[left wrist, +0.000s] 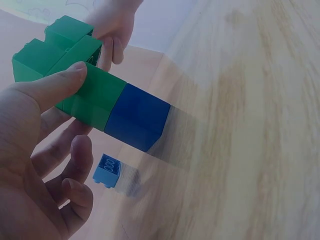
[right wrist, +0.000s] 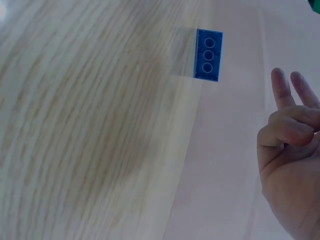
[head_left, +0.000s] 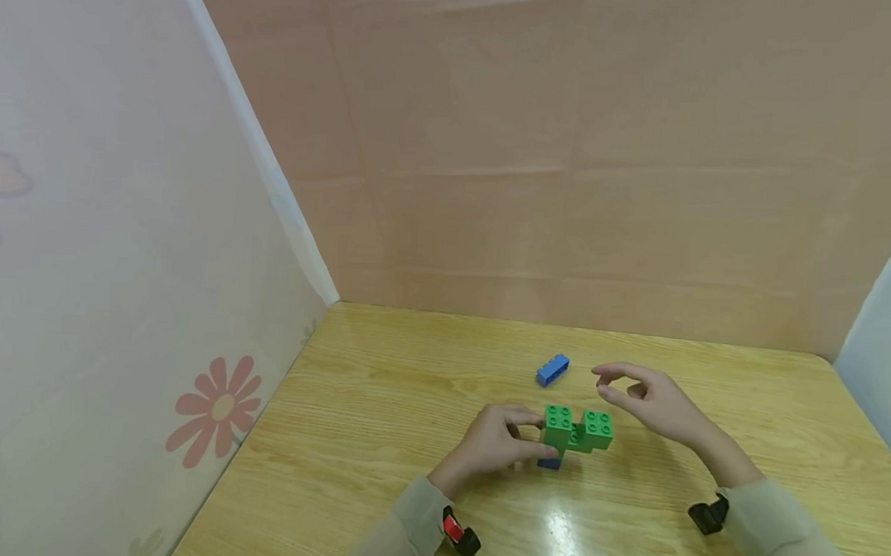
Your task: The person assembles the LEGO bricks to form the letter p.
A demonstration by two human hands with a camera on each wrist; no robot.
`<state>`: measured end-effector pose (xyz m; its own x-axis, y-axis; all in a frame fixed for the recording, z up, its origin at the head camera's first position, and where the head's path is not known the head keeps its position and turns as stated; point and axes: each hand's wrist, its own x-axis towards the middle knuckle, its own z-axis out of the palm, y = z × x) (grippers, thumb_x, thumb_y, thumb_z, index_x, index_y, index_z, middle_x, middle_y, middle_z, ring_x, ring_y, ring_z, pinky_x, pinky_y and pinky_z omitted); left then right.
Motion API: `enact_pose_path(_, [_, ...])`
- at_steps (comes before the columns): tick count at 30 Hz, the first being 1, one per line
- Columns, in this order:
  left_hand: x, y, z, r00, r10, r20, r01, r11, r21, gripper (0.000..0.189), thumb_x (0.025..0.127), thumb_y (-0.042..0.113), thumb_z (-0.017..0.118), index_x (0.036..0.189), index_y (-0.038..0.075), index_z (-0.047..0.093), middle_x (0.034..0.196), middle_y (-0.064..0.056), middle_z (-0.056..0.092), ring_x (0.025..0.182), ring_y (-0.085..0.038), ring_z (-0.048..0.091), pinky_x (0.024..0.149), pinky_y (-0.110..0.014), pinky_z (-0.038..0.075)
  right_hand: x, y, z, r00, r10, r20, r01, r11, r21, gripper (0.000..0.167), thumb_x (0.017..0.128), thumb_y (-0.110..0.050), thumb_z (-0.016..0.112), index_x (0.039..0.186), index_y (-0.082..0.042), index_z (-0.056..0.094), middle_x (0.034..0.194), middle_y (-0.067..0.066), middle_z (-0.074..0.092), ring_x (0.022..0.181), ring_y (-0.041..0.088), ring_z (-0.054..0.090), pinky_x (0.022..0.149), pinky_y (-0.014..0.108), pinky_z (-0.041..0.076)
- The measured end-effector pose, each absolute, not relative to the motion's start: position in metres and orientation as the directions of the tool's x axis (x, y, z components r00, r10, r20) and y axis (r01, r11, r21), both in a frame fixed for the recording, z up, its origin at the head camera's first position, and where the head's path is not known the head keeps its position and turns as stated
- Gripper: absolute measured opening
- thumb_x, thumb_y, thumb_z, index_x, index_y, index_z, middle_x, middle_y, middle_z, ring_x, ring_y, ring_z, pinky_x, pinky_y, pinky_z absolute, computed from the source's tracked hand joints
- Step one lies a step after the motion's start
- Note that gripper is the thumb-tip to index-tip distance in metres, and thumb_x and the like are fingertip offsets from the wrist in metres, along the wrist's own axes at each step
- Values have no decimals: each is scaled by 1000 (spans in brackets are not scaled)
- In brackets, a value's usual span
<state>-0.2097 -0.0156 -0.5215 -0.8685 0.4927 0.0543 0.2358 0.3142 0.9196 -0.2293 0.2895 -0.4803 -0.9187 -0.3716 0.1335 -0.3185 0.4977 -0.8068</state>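
A build of green bricks stands on a dark blue brick on the table. My left hand grips the green part from the left, thumb on the near side and fingers behind. At its top, two raised green blocks leave a gap between them. To the right and slightly behind is my right hand, raised over the table with bent fingers and nothing held. A loose blue brick lies on its side behind the build, its hollow underside showing in the right wrist view.
The wooden table ends at a beige-covered back wall. A pale cloth with flower prints borders the left side, and another pale panel stands at the right. Both wrists wear dark straps.
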Motion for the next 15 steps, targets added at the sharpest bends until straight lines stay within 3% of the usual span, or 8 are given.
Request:
enact_pose_path(4, [-211,-16,-522,-864,500,65,243,300,923,39,82,37,91,119,29,80,117,21,70,75,-8,66,58,-28,55,-240,288,-486,-917,-377,132,-321,499,-805,33,105,-27,65,137,-16,65,124,19,67,61,25,58,50,32,44])
enact_pose_path(7, [-211,-16,-524,-861,503,71,251,300,920,39,83,37,90,120,29,80,117,21,70,76,-7,66,61,-27,55,-247,287,-491,-914,-378,146,-336,507,-794,33,106,-27,65,137,-15,65,125,17,67,77,29,65,60,32,50])
enact_pose_path(11, [-212,-15,-525,-862,502,68,250,306,919,40,83,37,90,120,27,80,118,20,69,78,-6,65,64,-27,55,-257,286,-497,-915,-374,154,-347,533,-771,36,106,-29,64,138,-12,65,123,10,68,99,30,66,71,31,54])
enact_pose_path(15, [-212,-16,-526,-860,505,69,252,304,919,40,83,37,90,120,27,80,119,20,69,77,-6,66,63,-27,56,-266,284,-503,-919,-366,147,-341,552,-761,40,106,-32,63,138,-8,64,122,7,68,110,30,62,78,32,55])
